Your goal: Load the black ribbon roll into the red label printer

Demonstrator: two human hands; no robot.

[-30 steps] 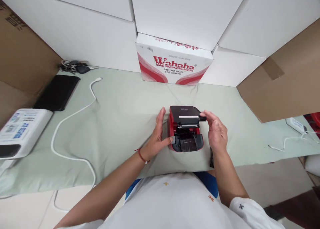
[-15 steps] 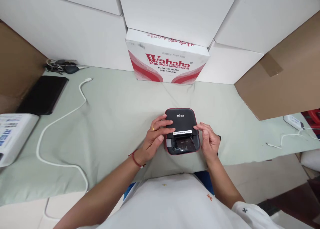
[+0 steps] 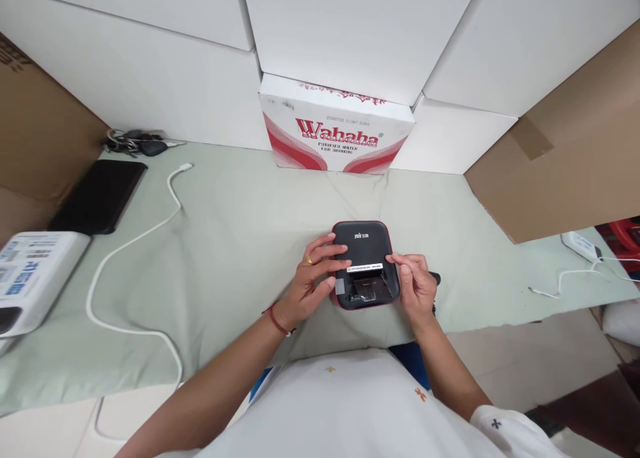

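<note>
A small black printer with a red rim (image 3: 365,261) sits on the pale green cloth (image 3: 240,245) right in front of me, its lid down. My left hand (image 3: 313,281) lies over its left side, fingers resting on the lid and thumb at the front corner. My right hand (image 3: 415,285) holds the printer's right edge, fingertips bent against the lid by a white label strip. A small dark object lies just behind my right hand, mostly hidden.
A red-and-white Wahaha carton (image 3: 340,128) stands behind among white boxes. A white cable (image 3: 135,238), a black phone (image 3: 100,195), keys (image 3: 135,141) and a white box (image 3: 30,278) lie at the left. A brown carton (image 3: 565,158) and a charger cable (image 3: 575,271) are at the right.
The printer's lid, raised one second ago, has been pressed down flat. My left hand moved from the side onto the lid; my right hand dropped to the right edge.
</note>
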